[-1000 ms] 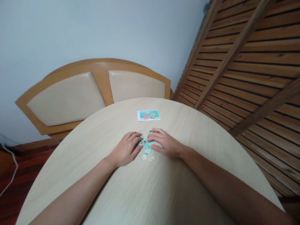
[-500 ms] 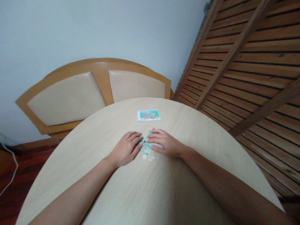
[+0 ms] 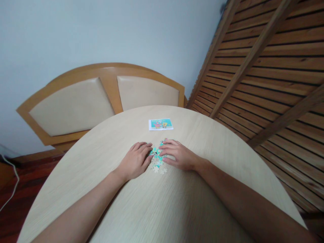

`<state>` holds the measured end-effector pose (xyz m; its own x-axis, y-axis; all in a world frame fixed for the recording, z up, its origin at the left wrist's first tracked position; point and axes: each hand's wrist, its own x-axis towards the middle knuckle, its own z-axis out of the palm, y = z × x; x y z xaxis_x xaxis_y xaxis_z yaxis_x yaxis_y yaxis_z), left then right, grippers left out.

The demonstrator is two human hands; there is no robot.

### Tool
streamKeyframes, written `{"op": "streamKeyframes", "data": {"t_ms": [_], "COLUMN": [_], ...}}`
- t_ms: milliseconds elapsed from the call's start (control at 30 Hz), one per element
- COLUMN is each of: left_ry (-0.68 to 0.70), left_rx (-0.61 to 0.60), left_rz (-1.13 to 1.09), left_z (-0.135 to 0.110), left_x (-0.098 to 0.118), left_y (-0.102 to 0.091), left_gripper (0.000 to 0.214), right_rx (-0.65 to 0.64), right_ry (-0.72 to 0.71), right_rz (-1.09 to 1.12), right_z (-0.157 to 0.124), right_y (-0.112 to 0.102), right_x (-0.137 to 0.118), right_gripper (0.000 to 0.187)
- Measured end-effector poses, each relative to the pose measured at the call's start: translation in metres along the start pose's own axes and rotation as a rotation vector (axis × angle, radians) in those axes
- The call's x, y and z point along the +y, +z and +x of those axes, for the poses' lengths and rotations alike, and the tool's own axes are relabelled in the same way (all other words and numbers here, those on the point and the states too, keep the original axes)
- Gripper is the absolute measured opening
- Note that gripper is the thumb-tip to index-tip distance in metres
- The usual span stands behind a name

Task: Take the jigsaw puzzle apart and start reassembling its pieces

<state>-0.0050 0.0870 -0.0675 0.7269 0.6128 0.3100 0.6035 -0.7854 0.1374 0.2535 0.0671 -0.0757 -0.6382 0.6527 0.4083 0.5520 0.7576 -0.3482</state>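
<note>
A small heap of jigsaw pieces, teal and pale, lies in the middle of a round light-wood table. My left hand lies flat on the heap's left side, fingers stretched toward the centre. My right hand rests flat on its right side, fingers pointing left. The fingertips of both hands nearly meet over the pieces. Part of the heap is hidden under the palms. A few pale pieces show just below the hands.
A small printed cartoon picture card lies farther back on the table. Behind the table stands a wooden headboard with padded panels. A slatted wooden wall runs along the right. A white cable lies on the floor at left.
Both hands have slid slightly inward and left over the pieces, drawing the heap a little closer together. Nothing else has moved.
</note>
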Motion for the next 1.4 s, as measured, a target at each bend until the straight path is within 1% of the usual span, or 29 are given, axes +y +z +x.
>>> {"op": "streamKeyframes", "data": {"t_ms": [267,600,800,1000,1300,1400], "left_ry": [0.013,0.024,0.04,0.043,0.045,0.03], "left_rx": [0.0,-0.001,-0.025,-0.045,-0.026,-0.015], "left_rz": [-0.002,-0.017,0.029,0.07,0.032,-0.019], "left_z": [0.0012,0.0012,0.0012,0.0021,0.0032,0.0033], "left_x": [0.0028,0.0033,0.0041,0.0066,0.0082,0.0068], "left_y": [-0.0025,-0.005,-0.0058,-0.0066,-0.0084,-0.0071], "left_gripper": [0.033,0.026,0.032,0.036,0.036,0.035], "right_rx": [0.012,0.012,0.006,0.003,0.015,0.06], "right_ry": [-0.001,0.059,0.085,0.101,0.102,0.09], "right_rz": [0.01,0.022,0.012,0.005,0.024,0.037], "right_z": [-0.0003,-0.0013,-0.0019,-0.0008,-0.0002,0.0003], "right_y": [-0.0007,0.0024,0.0018,0.0016,0.0023,0.0025], "right_x": [-0.0011,0.0013,0.0011,0.0009,0.0009,0.0032], "right_gripper": [0.029,0.042,0.034,0.035,0.033,0.026]}}
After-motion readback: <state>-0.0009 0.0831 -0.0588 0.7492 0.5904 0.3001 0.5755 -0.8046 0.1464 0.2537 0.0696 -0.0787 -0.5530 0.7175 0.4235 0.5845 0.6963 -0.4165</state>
